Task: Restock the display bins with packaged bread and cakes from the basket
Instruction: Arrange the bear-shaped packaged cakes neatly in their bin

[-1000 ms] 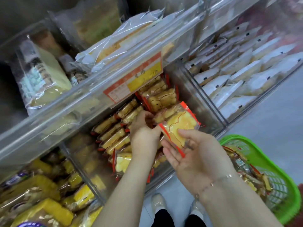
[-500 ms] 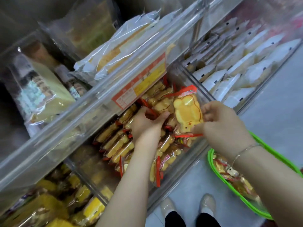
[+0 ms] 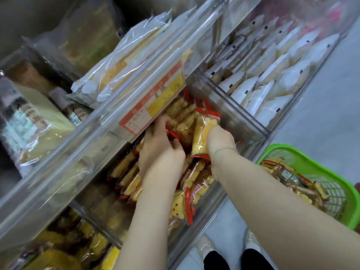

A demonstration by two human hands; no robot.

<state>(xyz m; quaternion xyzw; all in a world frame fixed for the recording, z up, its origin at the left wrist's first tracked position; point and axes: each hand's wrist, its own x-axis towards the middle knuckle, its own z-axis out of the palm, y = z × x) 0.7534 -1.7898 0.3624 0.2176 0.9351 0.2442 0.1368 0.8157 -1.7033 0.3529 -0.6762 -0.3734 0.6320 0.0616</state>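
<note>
- Step: slotting one cake pack (image 3: 202, 133) upright into the clear bin (image 3: 251, 123), at its back right among the other packs.
- Right hand (image 3: 220, 141) grips that pack from above, arm reaching down and forward.
- Left hand (image 3: 159, 151) curls round neighbouring packs, likely parting them.
- Next, as I judge: seat the pack, let go, reach for the basket (image 3: 315, 158), which holds more.

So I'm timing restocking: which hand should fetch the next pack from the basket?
Right hand: it's nearer the green basket, though it grips a cake pack. Left hand is among bin packs.

Bare forearms, a thin chain bracelet (image 3: 224, 150) on the right wrist, black trousers (image 3: 233, 260), white shoes (image 3: 203, 248).
</note>
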